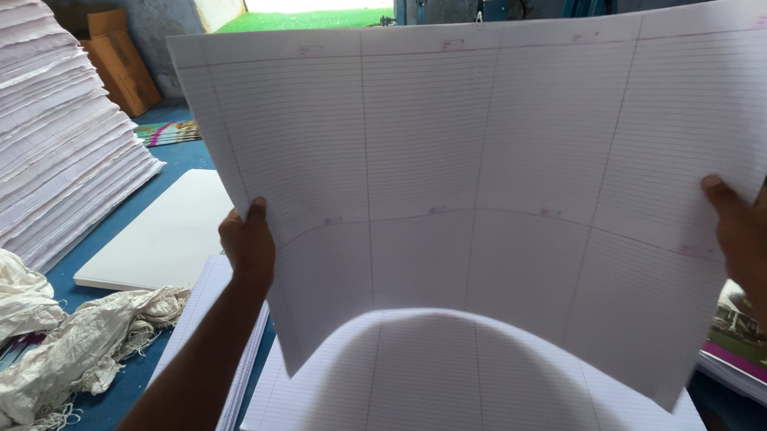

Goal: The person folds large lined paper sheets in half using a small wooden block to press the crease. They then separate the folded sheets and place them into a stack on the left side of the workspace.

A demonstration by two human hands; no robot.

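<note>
The big lined sheet (486,194) you hold up hides most of the room behind it. Its right corner runs off the picture. Your right hand (750,230) is partly cut off at the edge. The small pink marks on the sheet are too tiny to tell.

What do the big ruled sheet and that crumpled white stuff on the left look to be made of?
Big ruled sheet: thin matte paper, it seems; it bows between the left hand and right hand, and light shows through. Crumpled white stuff: probably woven plastic sacking, with frayed, stringy edges.
</note>
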